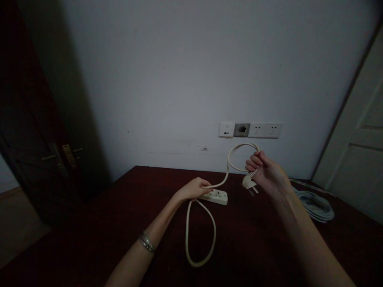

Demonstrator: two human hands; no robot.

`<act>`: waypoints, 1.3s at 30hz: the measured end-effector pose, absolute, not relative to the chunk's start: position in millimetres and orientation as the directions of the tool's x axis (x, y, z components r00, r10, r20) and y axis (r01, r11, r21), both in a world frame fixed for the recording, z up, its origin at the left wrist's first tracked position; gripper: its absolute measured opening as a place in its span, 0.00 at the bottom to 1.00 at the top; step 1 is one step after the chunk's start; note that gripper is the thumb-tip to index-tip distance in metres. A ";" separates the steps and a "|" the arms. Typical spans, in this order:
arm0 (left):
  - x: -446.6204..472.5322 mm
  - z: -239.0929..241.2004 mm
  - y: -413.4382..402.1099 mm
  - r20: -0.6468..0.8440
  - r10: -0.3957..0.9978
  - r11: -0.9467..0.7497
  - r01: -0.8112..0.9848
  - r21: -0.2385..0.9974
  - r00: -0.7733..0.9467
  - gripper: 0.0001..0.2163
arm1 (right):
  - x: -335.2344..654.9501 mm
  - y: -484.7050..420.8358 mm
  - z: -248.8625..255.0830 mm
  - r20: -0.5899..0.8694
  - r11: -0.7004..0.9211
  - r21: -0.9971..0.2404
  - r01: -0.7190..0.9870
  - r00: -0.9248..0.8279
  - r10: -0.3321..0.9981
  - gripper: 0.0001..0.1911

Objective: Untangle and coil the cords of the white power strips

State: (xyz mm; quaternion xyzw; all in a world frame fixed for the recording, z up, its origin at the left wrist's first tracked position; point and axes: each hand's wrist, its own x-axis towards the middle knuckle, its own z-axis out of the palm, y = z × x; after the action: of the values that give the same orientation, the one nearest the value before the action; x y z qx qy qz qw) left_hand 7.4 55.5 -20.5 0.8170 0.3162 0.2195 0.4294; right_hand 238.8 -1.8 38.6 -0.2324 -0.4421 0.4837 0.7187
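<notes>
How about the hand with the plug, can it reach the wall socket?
Probably yes. The right hand is raised just below the wall sockets, with only open air between. It holds the plug and a loop of cord, which runs slack to the left hand, so nothing seems to hold it back.

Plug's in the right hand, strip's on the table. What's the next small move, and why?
Probably lift the right hand and turn the plug so its prongs face the wall sockets just above. The prongs now point downward, and the cord looks slack enough to reach.
</notes>
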 end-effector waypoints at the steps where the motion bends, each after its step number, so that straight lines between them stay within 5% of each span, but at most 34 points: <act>1: 6.1 -16.3 51.3 0.132 0.658 -0.554 0.357 0.752 0.741 0.09 | 238.1 0.6 36.8 0.391 0.416 -0.767 -0.489 0.158 0.907 0.12; 5: 3.2 1.3 29.3 0.164 0.488 -0.810 0.374 0.452 0.857 0.14 | 228.8 9.8 25.1 0.327 0.364 -0.869 -0.336 0.161 0.931 0.15; 10: 3.4 16.7 1.4 0.284 0.398 -0.917 0.388 0.091 0.873 0.11 | 205.6 11.2 11.2 0.227 0.229 -0.973 0.003 -0.114 0.967 0.18; 14: 1.2 26.5 -7.8 0.360 0.358 -0.922 0.388 -0.012 0.862 0.06 | 191.2 9.0 3.8 0.094 0.145 -0.976 0.160 -0.290 0.952 0.21; 16: -2.0 31.5 -6.4 0.433 0.410 -0.897 0.440 0.034 0.802 0.03 | 188.0 7.3 2.2 0.062 0.119 -0.983 0.142 -0.351 0.934 0.19; 21: -10.4 36.0 10.3 0.543 0.622 -0.774 0.548 0.317 0.565 0.15 | 185.4 -2.3 6.9 -0.021 0.067 -0.986 0.152 -0.512 0.859 0.16; 28: -10.4 20.1 39.5 0.349 0.780 -0.557 0.321 0.766 0.520 0.17 | 178.3 -5.1 7.8 0.059 0.007 -0.996 -0.093 -0.566 0.822 0.15; 32: -14.8 17.5 47.0 0.108 0.693 -0.333 0.184 0.925 0.713 0.15 | 179.0 -2.3 6.0 0.027 -0.077 -0.985 -0.153 -0.583 0.812 0.23; 39: -28.0 9.1 56.0 0.050 0.362 -0.081 -0.022 0.996 0.931 0.12 | 181.0 -4.5 10.7 0.118 0.000 -0.973 -0.229 -0.503 0.856 0.16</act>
State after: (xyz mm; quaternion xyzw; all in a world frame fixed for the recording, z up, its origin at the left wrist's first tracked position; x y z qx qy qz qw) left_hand -28.0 56.0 9.1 0.7211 0.1178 0.1438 0.6674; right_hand 181.0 -4.5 10.7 -0.2743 -0.5715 0.6518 0.4162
